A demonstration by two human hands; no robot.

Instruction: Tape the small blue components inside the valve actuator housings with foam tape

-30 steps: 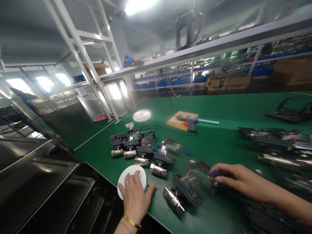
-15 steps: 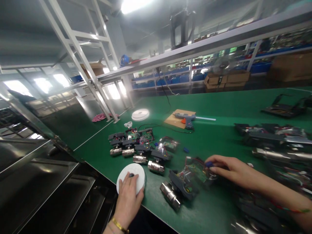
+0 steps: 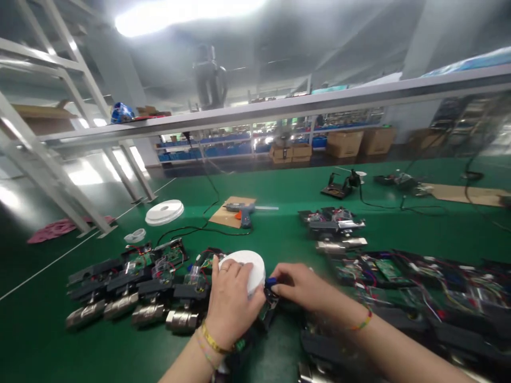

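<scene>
My left hand grips a thick white round disc, its fingers spread over the top and its thumb at the near edge. Close beside it on the right, my right hand pinches a small blue piece between thumb and fingertips. Below both hands lies a dark device with wires, mostly covered by my left hand. Left of it, several black valve units with circuit boards and metal ball valves stand in a row.
More opened units with wires and boards crowd the right side. A glue gun rests on cardboard further back, its cable running left. Another white disc and a pink cloth lie at the left. A shelf rail crosses above.
My left hand has lifted the white disc off the table's front edge and brought it right, over the wired device. The blue piece remains in my right hand. The view has turned right.
</scene>
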